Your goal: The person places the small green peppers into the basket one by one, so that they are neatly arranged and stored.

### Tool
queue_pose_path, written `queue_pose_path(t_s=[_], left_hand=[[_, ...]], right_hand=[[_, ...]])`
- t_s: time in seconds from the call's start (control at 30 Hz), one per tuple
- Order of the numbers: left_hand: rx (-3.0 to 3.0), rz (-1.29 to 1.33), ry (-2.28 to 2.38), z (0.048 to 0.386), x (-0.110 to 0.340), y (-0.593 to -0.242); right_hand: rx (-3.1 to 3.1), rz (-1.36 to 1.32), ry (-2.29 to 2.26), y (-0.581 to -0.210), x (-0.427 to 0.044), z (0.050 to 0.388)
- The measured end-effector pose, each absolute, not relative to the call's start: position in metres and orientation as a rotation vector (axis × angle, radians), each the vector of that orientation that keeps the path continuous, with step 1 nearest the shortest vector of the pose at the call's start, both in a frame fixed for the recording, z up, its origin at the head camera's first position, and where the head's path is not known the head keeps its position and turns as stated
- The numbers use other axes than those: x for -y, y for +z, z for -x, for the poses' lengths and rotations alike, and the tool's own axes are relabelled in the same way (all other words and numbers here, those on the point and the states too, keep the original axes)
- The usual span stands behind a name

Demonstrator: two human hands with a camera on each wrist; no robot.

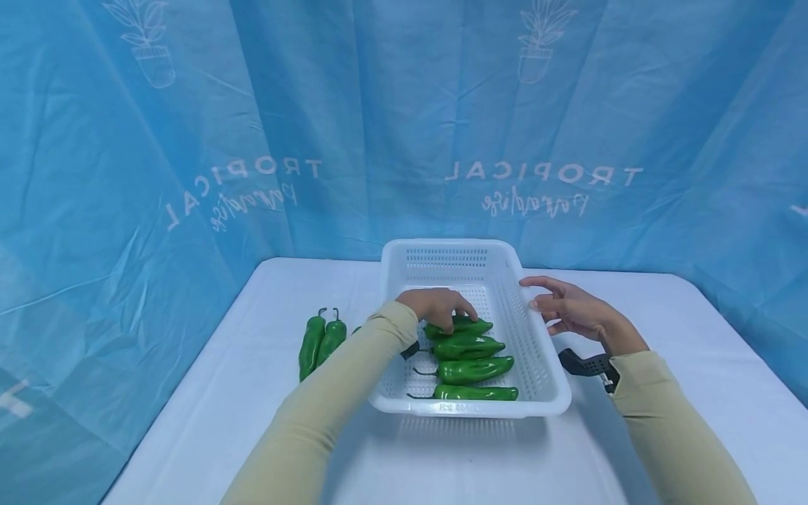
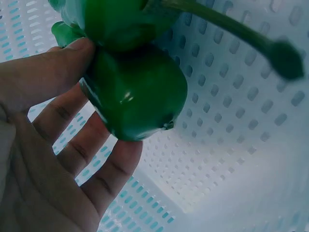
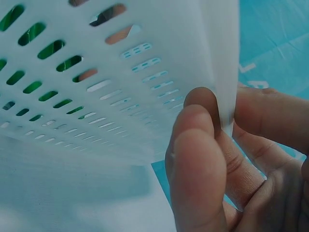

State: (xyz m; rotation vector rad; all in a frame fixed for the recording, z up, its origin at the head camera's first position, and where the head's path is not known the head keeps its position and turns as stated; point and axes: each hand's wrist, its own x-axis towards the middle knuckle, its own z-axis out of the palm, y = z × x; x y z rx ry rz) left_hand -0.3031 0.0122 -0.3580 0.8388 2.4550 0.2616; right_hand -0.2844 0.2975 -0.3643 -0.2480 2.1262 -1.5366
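Note:
A white plastic basket point(image 1: 546, 358) with slotted walls stands on the table, several green peppers point(image 1: 476, 368) lying in a row inside it. Reaching in from the left, my left hand point(image 1: 435, 307) holds the farthest pepper point(image 1: 476, 327) of that row. In the left wrist view, thumb and fingers curl around a glossy pepper point(image 2: 137, 96), with a second pepper point(image 2: 125, 21) against it. At the basket's right side is my right hand point(image 1: 577, 313). The right wrist view shows it pinching the basket's rim point(image 3: 227, 63) between thumb and fingers.
Left of the basket, green peppers point(image 1: 311, 344) lie on the white table point(image 1: 265, 337), partly hidden by the left sleeve point(image 1: 334, 400). A blue printed curtain point(image 1: 410, 140) hangs behind and along both sides. A dark strap point(image 1: 587, 365) is on the right wrist.

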Motion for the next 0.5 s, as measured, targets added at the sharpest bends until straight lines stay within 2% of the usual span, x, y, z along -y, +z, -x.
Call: queue_pose_path(t_s=[0.5], left_hand=[[-2.404, -0.879, 0.287, 0.3036, -0.0161, -0.3593]], right_hand=[[-2.128, 0.241, -1.536, -0.3654, -0.2983, 0.2847]])
